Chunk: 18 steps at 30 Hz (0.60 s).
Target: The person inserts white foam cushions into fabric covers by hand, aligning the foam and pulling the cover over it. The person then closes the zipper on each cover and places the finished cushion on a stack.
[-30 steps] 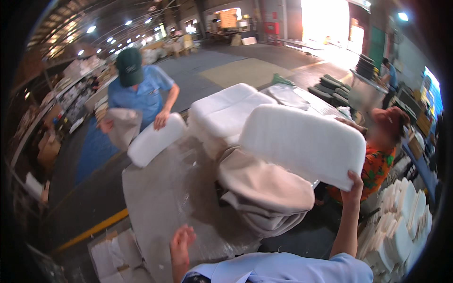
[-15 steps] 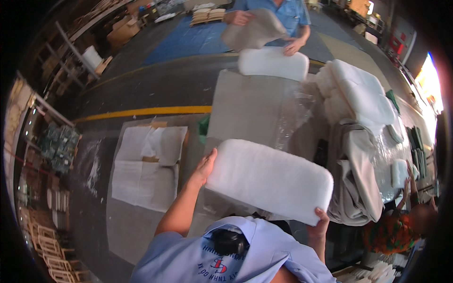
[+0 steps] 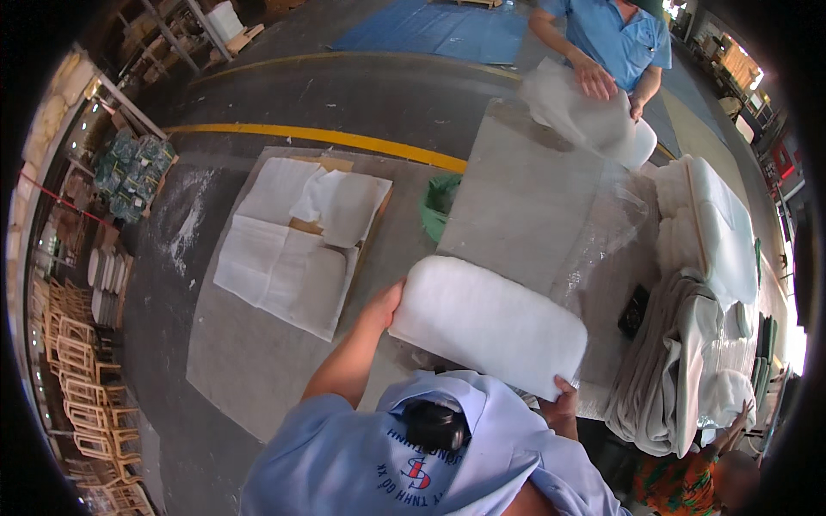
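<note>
A white, fluffy seat cushion pad (image 3: pixel 492 322) with rounded corners is held flat in front of me, over the near edge of the work table (image 3: pixel 525 198). My left hand (image 3: pixel 389 304) grips its left end, the fingers out of sight beneath it. At the near right corner, my right hand (image 3: pixel 564 402) is closed on the edge with its thumb on top. Across the table, a person in a blue shirt (image 3: pixel 624 43) handles a grey-white cloth cover (image 3: pixel 572 107) lying over another white pad (image 3: pixel 641 144).
White pads (image 3: pixel 718 215) are stacked at the right, behind draped grey cloth covers (image 3: pixel 667 361). A green bag (image 3: pixel 439 206) hangs at the table's left side. White sheets and cut pieces (image 3: pixel 292 232) lie on the left. Another person (image 3: pixel 688 473) works at the lower right.
My view has swung left, so the table appears farther right. The person opposite has lowered the raised cloth over the other pad. Both my hands still hold my cushion pad.
</note>
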{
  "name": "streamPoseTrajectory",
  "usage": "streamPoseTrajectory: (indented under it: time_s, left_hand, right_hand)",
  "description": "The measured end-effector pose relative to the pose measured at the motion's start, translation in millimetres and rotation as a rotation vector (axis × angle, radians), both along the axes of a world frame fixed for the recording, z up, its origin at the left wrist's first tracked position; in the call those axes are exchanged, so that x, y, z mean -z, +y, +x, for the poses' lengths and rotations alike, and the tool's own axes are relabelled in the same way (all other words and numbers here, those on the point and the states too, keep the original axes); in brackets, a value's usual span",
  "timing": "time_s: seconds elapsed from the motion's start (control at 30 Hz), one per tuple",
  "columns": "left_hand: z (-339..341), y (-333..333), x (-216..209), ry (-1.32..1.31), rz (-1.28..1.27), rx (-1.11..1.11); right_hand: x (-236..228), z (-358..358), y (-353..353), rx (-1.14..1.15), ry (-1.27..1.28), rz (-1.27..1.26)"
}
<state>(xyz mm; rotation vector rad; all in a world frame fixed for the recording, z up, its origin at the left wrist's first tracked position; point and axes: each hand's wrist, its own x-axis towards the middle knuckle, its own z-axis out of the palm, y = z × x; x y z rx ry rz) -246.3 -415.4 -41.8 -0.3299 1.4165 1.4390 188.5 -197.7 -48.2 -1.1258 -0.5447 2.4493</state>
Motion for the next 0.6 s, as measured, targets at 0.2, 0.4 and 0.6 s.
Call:
streamPoseTrajectory:
  time_s: [0.2, 0.4, 0.6]
  left_hand:
    - [-14, -13, 33, 0.363, -0.107, 0.059]
    - [-7, -32, -13, 0.556, -0.184, -0.094]
    - [33, -35, 3, 0.545, -0.202, 0.125]
  right_hand:
    - [-11, -14, 5, -0.105, -0.098, 0.002]
    - [-43, 39, 27, -0.228, -0.745, 0.419]
    - [-21, 1, 3, -0.092, -0.671, 0.495]
